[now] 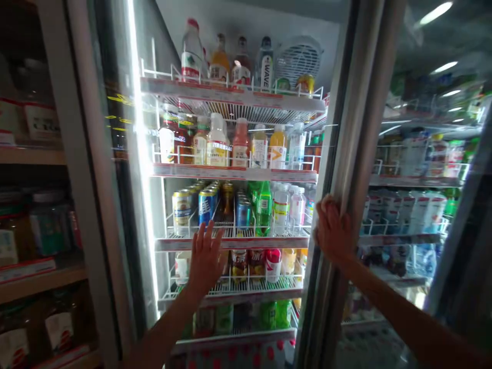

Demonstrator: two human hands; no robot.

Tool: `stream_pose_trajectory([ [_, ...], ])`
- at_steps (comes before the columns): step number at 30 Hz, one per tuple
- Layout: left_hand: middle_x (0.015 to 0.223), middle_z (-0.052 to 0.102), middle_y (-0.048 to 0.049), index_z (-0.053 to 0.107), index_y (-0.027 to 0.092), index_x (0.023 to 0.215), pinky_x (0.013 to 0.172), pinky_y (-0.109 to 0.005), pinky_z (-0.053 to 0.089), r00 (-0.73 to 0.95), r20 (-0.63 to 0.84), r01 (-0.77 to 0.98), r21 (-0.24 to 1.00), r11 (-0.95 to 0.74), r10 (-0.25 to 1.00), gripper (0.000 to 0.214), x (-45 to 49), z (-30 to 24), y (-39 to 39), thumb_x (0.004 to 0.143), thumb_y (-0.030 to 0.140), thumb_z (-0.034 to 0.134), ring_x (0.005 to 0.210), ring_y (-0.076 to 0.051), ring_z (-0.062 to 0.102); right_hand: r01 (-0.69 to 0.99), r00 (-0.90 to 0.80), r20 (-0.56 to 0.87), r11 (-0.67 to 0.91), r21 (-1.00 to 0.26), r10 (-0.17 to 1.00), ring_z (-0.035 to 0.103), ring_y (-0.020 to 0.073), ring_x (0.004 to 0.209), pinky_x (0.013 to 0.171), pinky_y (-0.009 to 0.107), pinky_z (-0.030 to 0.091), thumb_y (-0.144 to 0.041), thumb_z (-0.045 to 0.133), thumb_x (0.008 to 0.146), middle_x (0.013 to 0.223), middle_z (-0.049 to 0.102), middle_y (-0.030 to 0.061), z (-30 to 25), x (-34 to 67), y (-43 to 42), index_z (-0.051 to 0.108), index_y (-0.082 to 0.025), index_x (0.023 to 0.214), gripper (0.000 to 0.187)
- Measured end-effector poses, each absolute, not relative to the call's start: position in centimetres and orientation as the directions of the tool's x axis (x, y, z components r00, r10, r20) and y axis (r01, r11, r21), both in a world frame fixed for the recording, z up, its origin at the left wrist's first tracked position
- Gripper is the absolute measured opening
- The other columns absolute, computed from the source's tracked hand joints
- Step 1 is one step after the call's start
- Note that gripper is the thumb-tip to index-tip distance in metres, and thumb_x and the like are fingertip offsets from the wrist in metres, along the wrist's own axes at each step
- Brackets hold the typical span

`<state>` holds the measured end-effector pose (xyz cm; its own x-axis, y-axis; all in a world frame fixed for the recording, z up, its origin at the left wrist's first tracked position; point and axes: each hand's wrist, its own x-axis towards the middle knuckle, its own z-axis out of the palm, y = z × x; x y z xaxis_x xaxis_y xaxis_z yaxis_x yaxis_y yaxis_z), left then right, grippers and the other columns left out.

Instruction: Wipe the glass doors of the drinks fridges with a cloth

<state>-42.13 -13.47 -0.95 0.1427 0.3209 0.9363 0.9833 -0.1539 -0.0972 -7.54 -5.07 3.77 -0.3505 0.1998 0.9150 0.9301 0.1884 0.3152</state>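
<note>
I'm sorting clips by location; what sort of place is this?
Probably a shop's drinks section: a lit fridge, rows of cans and bottles, and red-and-white shelf-edge strips.

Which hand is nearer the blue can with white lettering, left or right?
Left. The left hand is just below the blue can in view; the right hand is well off to its right, at the metal door post.

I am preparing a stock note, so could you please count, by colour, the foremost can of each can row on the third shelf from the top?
White-and-gold can: 1
Blue cans: 2
Gold can, set further back: 1
Total: 4
</note>
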Motion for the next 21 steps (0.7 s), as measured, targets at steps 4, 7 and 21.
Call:
stream_pose_trajectory([
  [4,0.152,0.014,-0.0107,0.02,0.023,0.142,0.109,-0.052,0.023,0.182,0.925,0.975,-0.126,-0.182,0.335,0.067,-41.3,-2.7,-14.0,0.082,0.011,0.046,0.14,-0.03,0.011,0.84,-0.52,0.834,0.286,0.461,0.185,0.038,0.0229,0.129,0.111,0.047,0.013,-0.022,0.039,0.085,0.141,0.04,0.0119,-6.2,-6.0,-6.1,0.019,-0.02,0.145,0.063],
  [7,0.149,0.021,-0.0128,0.029,0.02,0.138,0.11,-0.051,0.023,0.193,0.924,0.972,-0.134,-0.193,0.331,0.06,-40.1,-2.7,-14.0,0.081,0.01,0.046,0.14,-0.029,0.011,0.838,-0.521,0.837,0.286,0.464,0.169,0.036,0.0239,0.13,0.111,0.05,0.006,-0.027,0.041,0.086,0.141,0.04,0.0133,-1.3,-5.5,-5.2,0.025,-0.019,0.143,0.06],
  [21,0.145,0.03,-0.0132,0.039,0.017,0.13,0.107,-0.05,0.028,0.081,0.911,0.953,0.048,-0.3,0.404,0.053,-24.7,0.5,-11.5,0.077,0.01,0.045,0.137,-0.026,0.02,0.637,-0.672,0.735,0.436,0.636,-0.09,0.035,0.0201,0.131,0.113,0.047,0.009,-0.006,0.038,0.082,0.138,0.046,0.0073,4.4,-5.3,-4.4,0.042,-0.017,0.134,0.053],
])
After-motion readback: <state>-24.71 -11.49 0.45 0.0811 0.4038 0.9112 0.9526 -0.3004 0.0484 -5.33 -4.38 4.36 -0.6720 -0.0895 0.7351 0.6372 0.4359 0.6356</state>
